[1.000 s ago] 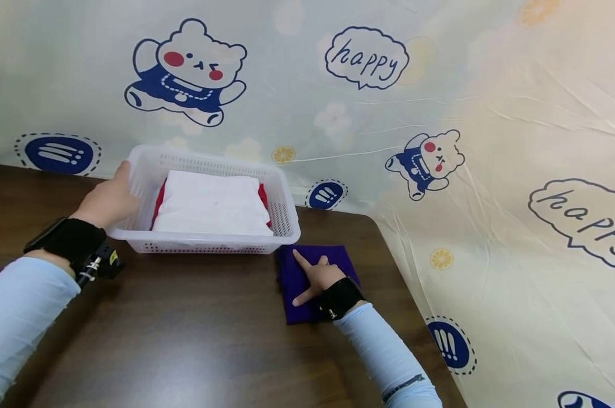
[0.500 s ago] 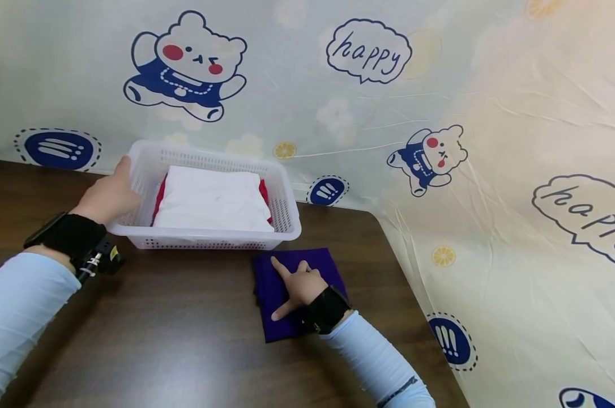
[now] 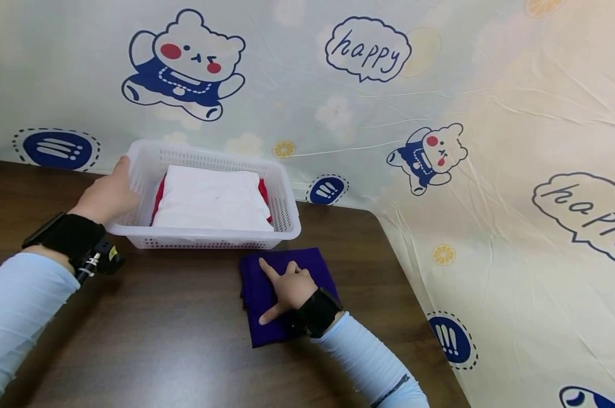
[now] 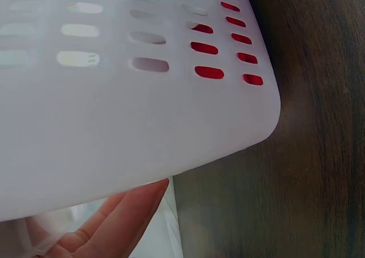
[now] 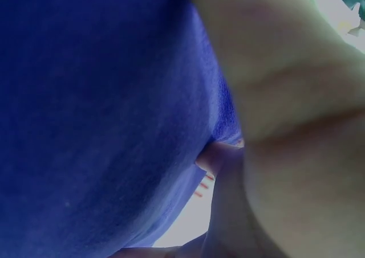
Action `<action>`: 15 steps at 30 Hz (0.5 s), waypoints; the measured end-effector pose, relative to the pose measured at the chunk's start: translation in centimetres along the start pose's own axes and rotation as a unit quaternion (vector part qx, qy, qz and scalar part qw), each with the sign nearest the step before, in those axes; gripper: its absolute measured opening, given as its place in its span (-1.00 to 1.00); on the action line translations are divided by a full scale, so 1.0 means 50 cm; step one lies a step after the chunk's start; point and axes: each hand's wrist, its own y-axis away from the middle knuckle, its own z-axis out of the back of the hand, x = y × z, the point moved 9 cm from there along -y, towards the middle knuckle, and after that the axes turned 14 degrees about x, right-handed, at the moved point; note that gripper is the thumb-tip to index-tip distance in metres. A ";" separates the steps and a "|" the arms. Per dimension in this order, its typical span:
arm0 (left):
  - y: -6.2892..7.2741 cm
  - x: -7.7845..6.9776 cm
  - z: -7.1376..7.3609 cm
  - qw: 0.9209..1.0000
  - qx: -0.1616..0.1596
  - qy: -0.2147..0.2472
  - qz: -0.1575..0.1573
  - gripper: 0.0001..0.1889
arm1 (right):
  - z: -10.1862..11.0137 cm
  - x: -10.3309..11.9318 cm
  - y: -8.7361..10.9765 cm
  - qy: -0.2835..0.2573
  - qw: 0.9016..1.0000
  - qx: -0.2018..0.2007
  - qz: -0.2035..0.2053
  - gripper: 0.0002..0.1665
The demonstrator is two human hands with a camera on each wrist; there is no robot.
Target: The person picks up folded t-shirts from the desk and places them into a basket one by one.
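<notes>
My left hand (image 3: 109,195) grips the left end of a white perforated plastic basket (image 3: 205,239). In the left wrist view its fingers (image 4: 128,218) show past the edge of the basket wall (image 4: 142,115). Inside the basket lies a folded white cloth (image 3: 213,198), with red fabric (image 3: 158,198) peeking out at its sides. My right hand (image 3: 287,290) presses on a folded dark purple cloth (image 3: 259,283), index finger and thumb spread apart over it. Close up in the right wrist view, the purple cloth (image 5: 102,121) fills the left side beside blurred fingers (image 5: 291,98).
The dark brown wooden table (image 3: 149,340) runs back to a pale printed sheet (image 3: 297,85) with bears and lettering. That sheet also hangs along the table's right edge. The purple cloth lies just in front of the basket's right corner.
My right hand has slid the purple cloth left and slightly toward me, out from beside the basket's front right corner. The left hand and the basket keep their place.
</notes>
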 end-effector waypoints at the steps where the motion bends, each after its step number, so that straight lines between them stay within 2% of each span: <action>1: 0.000 -0.001 -0.001 1.000 0.002 0.001 0.000 0.00 | -0.001 0.004 0.000 0.001 1.000 0.000 0.000 0.52; 5: -0.004 0.000 -0.004 1.000 0.009 0.002 0.002 -0.01 | -0.003 0.020 -0.001 0.014 1.000 -0.004 -0.003 0.52; 9: -0.004 0.003 -0.002 1.000 0.002 -0.002 -0.001 0.01 | 0.003 0.040 -0.003 0.035 0.999 -0.011 -0.008 0.53; 15: -0.008 0.010 0.002 1.000 0.002 0.007 0.002 0.00 | 0.004 0.074 -0.010 0.061 0.998 -0.002 -0.016 0.54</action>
